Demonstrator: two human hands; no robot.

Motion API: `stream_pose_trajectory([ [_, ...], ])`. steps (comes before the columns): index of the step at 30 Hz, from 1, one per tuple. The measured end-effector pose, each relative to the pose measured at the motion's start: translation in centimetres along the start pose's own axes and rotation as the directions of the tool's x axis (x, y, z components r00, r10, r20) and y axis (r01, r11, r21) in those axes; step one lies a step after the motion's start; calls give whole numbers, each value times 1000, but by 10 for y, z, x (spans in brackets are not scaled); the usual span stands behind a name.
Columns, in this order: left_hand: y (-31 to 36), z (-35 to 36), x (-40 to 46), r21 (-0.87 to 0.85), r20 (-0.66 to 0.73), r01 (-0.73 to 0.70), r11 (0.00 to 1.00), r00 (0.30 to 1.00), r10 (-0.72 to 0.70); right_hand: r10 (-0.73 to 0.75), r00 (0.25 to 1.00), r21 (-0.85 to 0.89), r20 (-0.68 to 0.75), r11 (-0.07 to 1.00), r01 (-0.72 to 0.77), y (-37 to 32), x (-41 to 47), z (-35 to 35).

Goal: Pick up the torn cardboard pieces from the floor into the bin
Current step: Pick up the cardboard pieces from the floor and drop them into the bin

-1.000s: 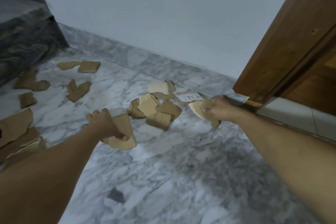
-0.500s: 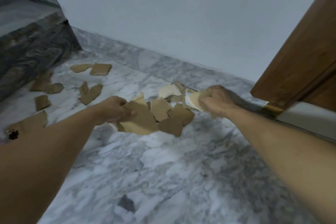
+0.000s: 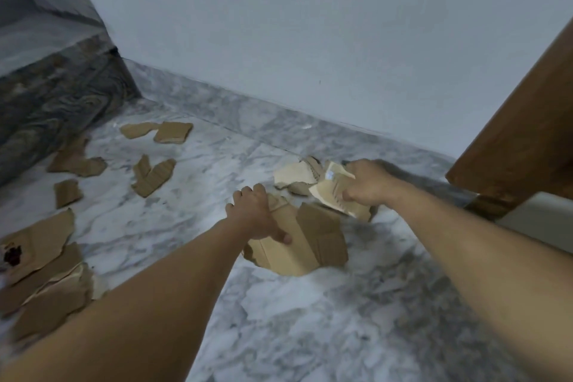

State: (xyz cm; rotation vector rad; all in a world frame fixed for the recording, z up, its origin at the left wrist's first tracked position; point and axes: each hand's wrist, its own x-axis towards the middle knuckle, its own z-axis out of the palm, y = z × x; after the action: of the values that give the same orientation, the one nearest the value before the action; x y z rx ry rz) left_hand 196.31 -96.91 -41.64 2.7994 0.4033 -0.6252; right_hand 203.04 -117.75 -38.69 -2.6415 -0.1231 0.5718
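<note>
Both arms outstretched; left hand (image 3: 257, 216) fingers curled gripping, right hand (image 3: 367, 184) likewise.

Grey-white veined marble floor (image 3: 325, 319), running up into a low skirting band of the same stone (image 3: 279, 124) along its far edge. Above that, plain pale wall (image 3: 310, 25). At the floor's far left corner, dark swirl-patterned stone step (image 3: 55, 102), paler on top, butted against the wall. Along the right edge, brown wooden door (image 3: 521, 146), lower corner scuffed, just above a pale strip of tiled floor (image 3: 539, 220).
</note>
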Motion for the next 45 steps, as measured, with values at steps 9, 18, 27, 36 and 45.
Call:
stream_pose_trajectory([
  [9, -16, 1, -1, -144, 48, 59, 988, 997, -52, 85, 996, 30, -34, 996, -84, -54, 38, 33],
  [18, -17, -2, -11, -294, 32, 58, 954, 998, -50, 168, 981, 177, -96, 973, -149, -59, 36, 41],
  [27, -24, 3, -31, -284, 102, 101, 953, 992, -74, 140, 989, 220, -40, 967, -128, -65, 19, 47],
  [36, -29, 11, -66, -360, 28, 86, 929, 996, -81, 85, 994, 130, 68, 987, -94, -67, -10, 42],
  [45, -91, -5, -112, -248, 57, 169, 954, 985, -160, -13, 991, -19, 132, 1000, 15, -88, -46, 66],
])
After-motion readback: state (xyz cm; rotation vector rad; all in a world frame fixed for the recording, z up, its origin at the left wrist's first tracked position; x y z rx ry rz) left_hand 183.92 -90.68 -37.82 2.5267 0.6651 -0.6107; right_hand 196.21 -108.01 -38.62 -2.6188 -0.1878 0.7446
